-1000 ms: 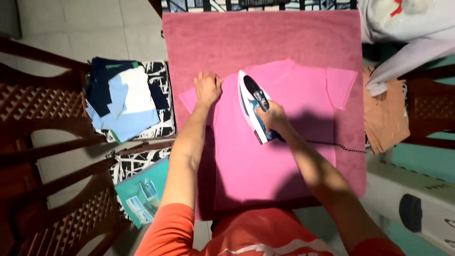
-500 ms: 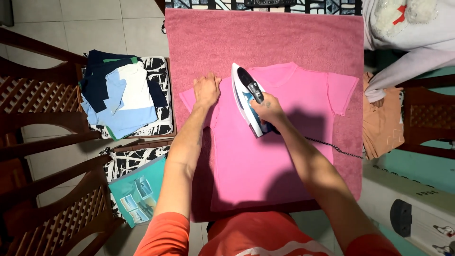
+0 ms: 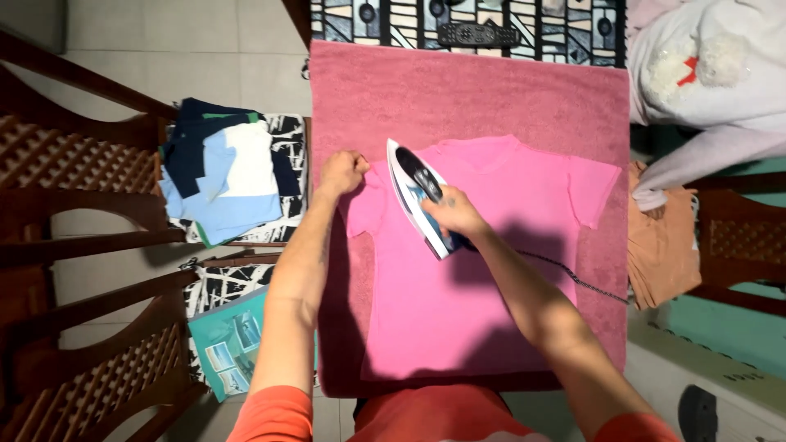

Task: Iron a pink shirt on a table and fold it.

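Note:
A bright pink T-shirt (image 3: 483, 245) lies flat on a darker pink towel (image 3: 467, 90) that covers the table. My right hand (image 3: 450, 214) grips the handle of a white and blue iron (image 3: 413, 190), which rests on the shirt near its left shoulder, tip pointing up and left. My left hand (image 3: 341, 173) pinches the shirt's left sleeve at the towel's left edge, pulling it outward. The iron's braided cord (image 3: 573, 278) trails right across the towel.
A stack of folded blue, navy and white clothes (image 3: 223, 170) sits on a patterned chair seat at left. Wooden chairs (image 3: 74, 164) stand further left, a teal booklet (image 3: 228, 344) below. A brown garment (image 3: 661, 237) and pale clothing (image 3: 704, 74) lie at right.
The iron slid left and up toward the shirt's left shoulder. My left hand went from lying flat on the sleeve to gripping its edge. The camera view shifted a little.

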